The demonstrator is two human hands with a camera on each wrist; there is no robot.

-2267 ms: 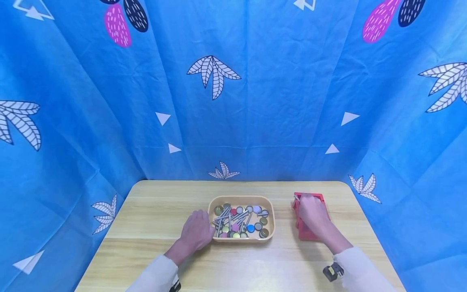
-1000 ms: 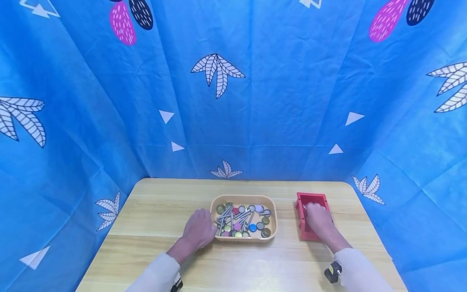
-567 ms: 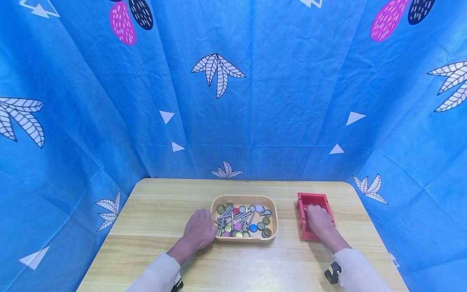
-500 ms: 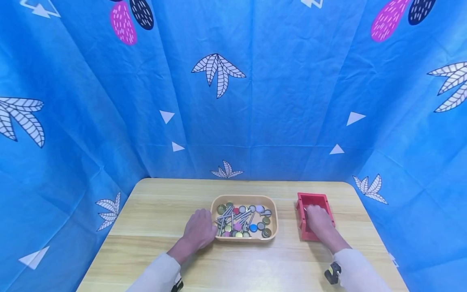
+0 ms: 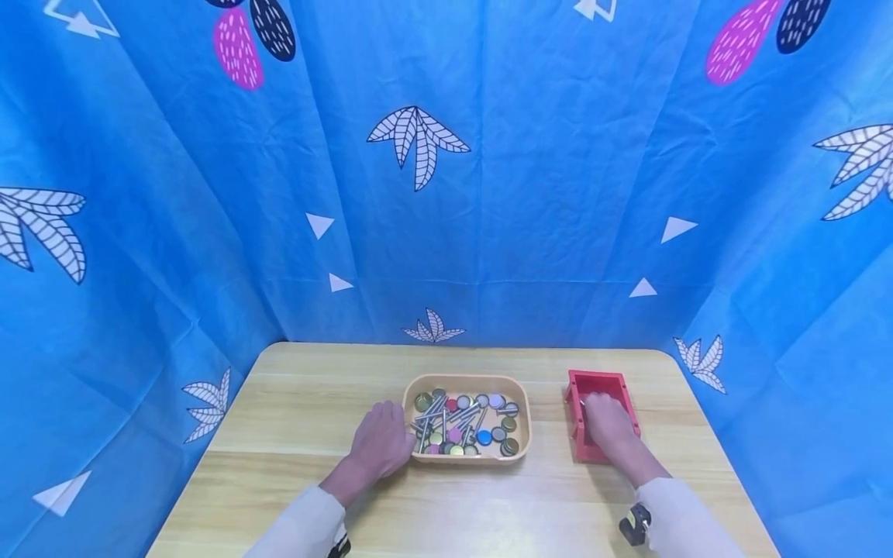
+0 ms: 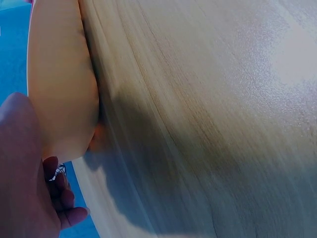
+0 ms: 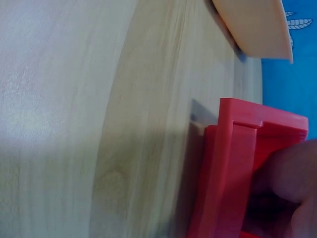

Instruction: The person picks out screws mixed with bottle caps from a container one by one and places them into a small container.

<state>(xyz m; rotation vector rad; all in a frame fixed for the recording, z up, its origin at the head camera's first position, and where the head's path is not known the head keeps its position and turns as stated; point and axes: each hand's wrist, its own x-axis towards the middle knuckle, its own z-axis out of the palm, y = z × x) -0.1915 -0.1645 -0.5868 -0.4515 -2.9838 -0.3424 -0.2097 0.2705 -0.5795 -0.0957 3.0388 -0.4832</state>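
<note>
My left hand (image 5: 380,443) grips the left end of a beige tray (image 5: 525,434); in the left wrist view the thumb lies at the tray's wall (image 6: 62,74) and the fingers curl by its corner. Inside the tray lie several metal nails (image 5: 444,426) and bottle caps, among them a blue cap (image 5: 484,438). My right hand (image 5: 607,422) reaches down into a red box (image 5: 580,446) on the right. A shiny nail tip (image 5: 583,402) shows by its fingers; the fingertips are hidden inside the box. In the right wrist view the hand (image 7: 292,183) sits within the red walls (image 7: 233,163).
Both containers stand on a light wooden table (image 5: 481,511), the tray in the middle and the box to its right. A blue patterned cloth (image 5: 544,194) hangs behind the table and at both sides.
My right hand has moved from the red box's far left rim, where a nail showed, down into the box, and now stays there. The left hand keeps its place at the tray.
</note>
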